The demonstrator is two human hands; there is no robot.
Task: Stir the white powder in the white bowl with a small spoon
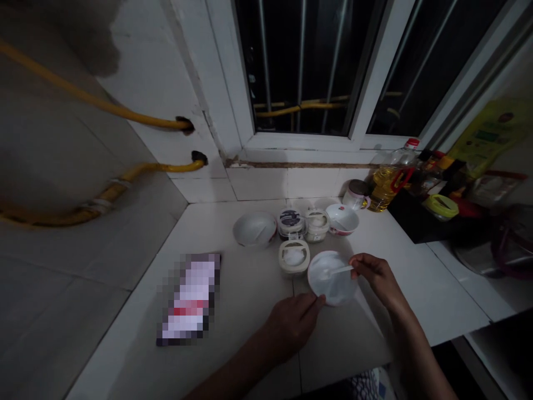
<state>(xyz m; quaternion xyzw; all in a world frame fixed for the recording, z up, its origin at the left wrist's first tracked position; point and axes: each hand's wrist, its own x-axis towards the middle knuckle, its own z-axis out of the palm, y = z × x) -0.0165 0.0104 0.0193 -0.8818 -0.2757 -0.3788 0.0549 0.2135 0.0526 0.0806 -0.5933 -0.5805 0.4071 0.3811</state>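
Two hands at one white bowl (pixel 317 268), set near and a little right of the middle of the counter (pixel 245 294). With the left hand (pixel 293 322), gripping the near left rim, thumb and fingers closed on it, probably to steady it and stop any turning. With the right hand (pixel 377 275), pinching the end of a white spoon (pixel 341 269) between thumb and fingertips, other fingers curled in; spoon tip down inside the white bowl. Held by the end, perhaps, for reach across the bowl with knuckles clear of the rim. Contents too pale and dim to tell.

Just beside, on the left, a square jar (pixel 293 256) with white stuff showing at the top. Right behind, a dark-topped jar (pixel 290 219) and a pale-topped jar (pixel 317 219), side by side, likely grouped for easy reach. To either side, a far left bowl (pixel 240 230) and a far right bowl (pixel 353 222). At the far right, near the wall, a mug (pixel 357 195) and an oil bottle (pixel 380 191), seemingly out of the way. Well apart on the left, a flat pixelated object (pixel 190 297), impossible to name.
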